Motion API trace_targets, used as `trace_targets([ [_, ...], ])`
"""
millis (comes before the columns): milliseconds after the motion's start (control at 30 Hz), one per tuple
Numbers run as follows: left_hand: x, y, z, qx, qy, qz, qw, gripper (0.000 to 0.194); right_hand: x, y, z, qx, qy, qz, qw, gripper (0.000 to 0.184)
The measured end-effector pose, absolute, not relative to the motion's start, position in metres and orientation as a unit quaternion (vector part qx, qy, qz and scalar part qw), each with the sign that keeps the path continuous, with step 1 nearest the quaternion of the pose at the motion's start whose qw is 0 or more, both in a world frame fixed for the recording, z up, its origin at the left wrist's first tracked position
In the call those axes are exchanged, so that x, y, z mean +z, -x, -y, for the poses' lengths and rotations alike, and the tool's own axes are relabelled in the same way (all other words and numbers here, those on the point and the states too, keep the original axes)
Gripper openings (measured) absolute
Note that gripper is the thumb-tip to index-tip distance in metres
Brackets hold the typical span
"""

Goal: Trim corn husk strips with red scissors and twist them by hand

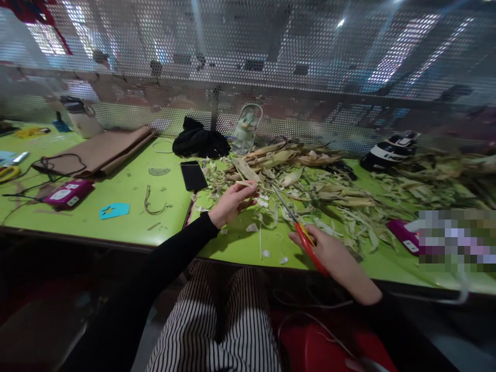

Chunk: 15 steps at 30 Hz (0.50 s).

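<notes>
Between the thumb and fingers of my left hand (235,202) is a pale piece of corn husk (245,170), its flat end pointing up and away. My right hand (329,254) is closed on the red and yellow handles of a pair of scissors (287,209). The long blades reach up and left, their tips a little to the right of the husk piece. Whether the blades are parted is too small to tell. Behind both hands spreads a heap of dry corn husks (292,155), with cut scraps and strips (251,227) lying in front.
A phone (194,175), a black cloth (199,139) and a clear bottle (245,132) stand or lie behind my left hand. Leftward are a blue tag (114,210), a purple device (68,194) and brown paper (104,150). A black bottle (389,151) lies right, before a perforated metal screen (271,67).
</notes>
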<state>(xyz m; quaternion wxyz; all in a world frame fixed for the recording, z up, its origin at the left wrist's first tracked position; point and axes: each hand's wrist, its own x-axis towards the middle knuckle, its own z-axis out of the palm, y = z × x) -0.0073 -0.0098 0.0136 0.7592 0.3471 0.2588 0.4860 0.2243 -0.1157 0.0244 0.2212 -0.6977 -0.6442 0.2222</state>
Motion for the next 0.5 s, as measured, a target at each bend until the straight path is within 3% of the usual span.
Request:
trace_targets([
  [100,0.012,0.008,0.01,0.481,-0.353,-0.26,0.759,0.022,0.023,-0.232,0.104,0.086,0.76,0.63,0.134,0.051],
  [300,0.009,0.007,0.008,0.483,-0.369,-0.248,0.755,0.031,0.019,-0.25,0.091,0.001,0.752,0.655,0.076,0.033],
  [367,0.01,0.006,0.009,0.483,-0.369,-0.247,0.755,0.031,0.024,-0.249,0.088,-0.054,0.715,0.69,0.098,0.03],
  [433,0.01,0.005,0.011,0.474,-0.374,-0.25,0.757,0.031,0.035,-0.24,0.084,-0.088,0.666,0.72,0.174,0.033],
  [500,0.011,0.005,0.013,0.465,-0.383,-0.251,0.758,0.032,0.049,-0.223,0.08,-0.038,0.61,0.744,0.27,0.035],
])
